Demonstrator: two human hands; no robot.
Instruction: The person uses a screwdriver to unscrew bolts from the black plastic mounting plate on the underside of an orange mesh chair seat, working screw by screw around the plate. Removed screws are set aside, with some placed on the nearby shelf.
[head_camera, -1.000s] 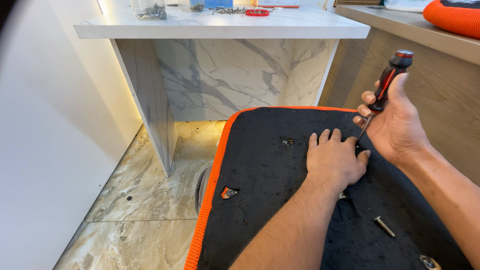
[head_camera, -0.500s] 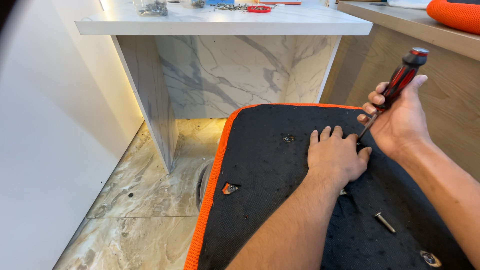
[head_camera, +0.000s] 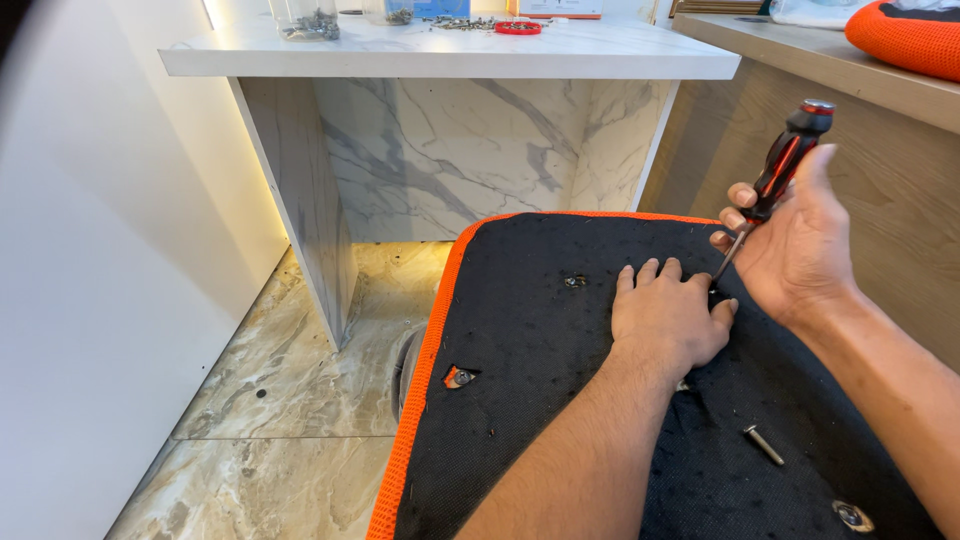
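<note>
Left hand (head_camera: 668, 322) flat on black cushion (head_camera: 560, 400); right hand (head_camera: 795, 245) grips screwdriver (head_camera: 780, 170); marble desk (head_camera: 450, 60), tiled floor (head_camera: 300, 400).

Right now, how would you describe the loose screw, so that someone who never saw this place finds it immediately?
Start at the black fabric panel with orange edging that fills the lower half of the view. The loose screw lies on it near the lower right, below the left hand pressed flat on the fabric. Unlike the fittings set into holes in the panel, it lies free on its side, silver and slim.
</note>
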